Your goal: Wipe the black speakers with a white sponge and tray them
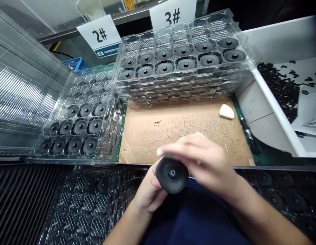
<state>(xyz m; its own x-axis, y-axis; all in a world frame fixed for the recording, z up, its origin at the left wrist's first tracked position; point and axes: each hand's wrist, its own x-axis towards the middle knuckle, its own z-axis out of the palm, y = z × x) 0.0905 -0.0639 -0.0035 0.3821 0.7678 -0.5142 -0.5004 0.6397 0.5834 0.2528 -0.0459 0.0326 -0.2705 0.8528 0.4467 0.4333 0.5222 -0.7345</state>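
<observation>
Clear plastic trays [173,90] of round black parts [186,63] stand stacked behind and left of a cardboard sheet [183,136], with a white bin [275,105] of black scraps [278,88] to its right. Just off the sheet's near edge, a person's left hand [149,194] cups a black disc [172,175] from below, fingers curled behind it. The right hand [201,160], blurred, lies across its top, fingers together. A steady under-grip looks best for keeping the disc's metal-centred face square and unmarked.
</observation>
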